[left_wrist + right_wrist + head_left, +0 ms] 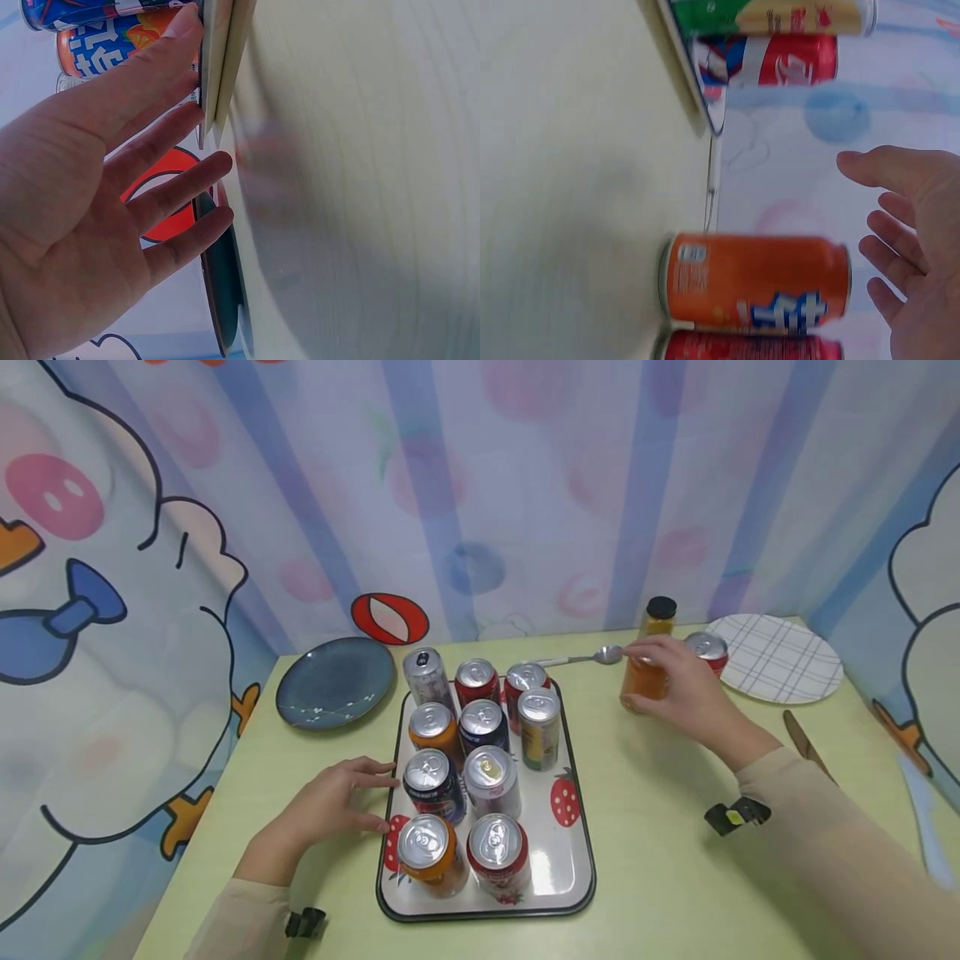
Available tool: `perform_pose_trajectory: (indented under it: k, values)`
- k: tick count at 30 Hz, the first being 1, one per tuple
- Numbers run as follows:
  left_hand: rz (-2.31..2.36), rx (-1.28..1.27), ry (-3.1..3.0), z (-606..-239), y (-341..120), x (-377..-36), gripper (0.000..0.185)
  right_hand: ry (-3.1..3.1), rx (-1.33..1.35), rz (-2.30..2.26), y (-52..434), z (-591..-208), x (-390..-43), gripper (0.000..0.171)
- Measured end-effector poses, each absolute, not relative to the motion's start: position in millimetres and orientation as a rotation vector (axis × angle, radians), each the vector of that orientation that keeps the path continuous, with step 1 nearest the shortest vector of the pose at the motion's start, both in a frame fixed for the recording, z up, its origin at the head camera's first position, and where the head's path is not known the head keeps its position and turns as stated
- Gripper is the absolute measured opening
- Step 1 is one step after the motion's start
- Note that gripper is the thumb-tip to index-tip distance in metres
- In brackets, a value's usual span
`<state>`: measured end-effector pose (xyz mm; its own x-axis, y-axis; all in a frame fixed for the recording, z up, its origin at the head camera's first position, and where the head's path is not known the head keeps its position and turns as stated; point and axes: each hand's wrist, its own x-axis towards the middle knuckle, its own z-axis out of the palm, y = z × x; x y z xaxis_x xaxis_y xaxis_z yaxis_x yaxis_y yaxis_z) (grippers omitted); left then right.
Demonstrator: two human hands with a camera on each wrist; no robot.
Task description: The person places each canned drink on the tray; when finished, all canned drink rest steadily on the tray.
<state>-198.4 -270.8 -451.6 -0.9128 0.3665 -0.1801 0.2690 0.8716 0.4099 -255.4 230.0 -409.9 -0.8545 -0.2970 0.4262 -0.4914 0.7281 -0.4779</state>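
My left hand (327, 803) is at the left edge of the strawberry-patterned tray (552, 860), its fingers spread and fingertips right at the rim. Several drink cans stand upright on that tray, among them an orange can (444, 877) and a dark blue can (435, 797). On the right, my right hand (682, 689) reaches in with thumb and fingers apart, overlapping a black-capped amber bottle (660, 620) in the head view. In the right wrist view, an orange can (757, 277) stands near the loosely bent fingers, beside a red can (750, 347).
A dark blue plate (337, 681) lies at the back left. A spoon (606, 655) is behind the tray. On the right are a white checked plate (776, 656), a brown knife-like utensil (804, 743) and a pale blue one (926, 827). A patterned curtain (525, 527) hangs behind.
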Motion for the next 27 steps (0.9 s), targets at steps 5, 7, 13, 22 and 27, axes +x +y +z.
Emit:
perform_pose_trajectory:
  k: [5,7,13,22,27]
  values:
    - [0.552,0.493,2.798,-450.3,-271.1,-199.5,0.061,-2.654,0.654,0.71,254.3,-407.8,-270.2,0.062]
    - [0.551,0.487,2.798,-450.0,-270.6,-200.0,0.06,-2.687,0.62,0.668,261.9,-407.3,-275.3,0.064]
    - [0.546,0.465,2.793,-450.7,-269.8,-199.8,0.059,-2.825,0.525,0.608,274.3,-405.4,-286.4,0.068]
    - [0.567,0.527,2.794,-452.1,-270.7,-199.0,0.06,-2.819,0.504,0.674,272.2,-406.2,-289.5,0.063]
    - [0.565,0.526,2.798,-450.9,-271.5,-199.1,0.06,-2.714,0.543,0.705,266.3,-410.5,-280.6,0.061]
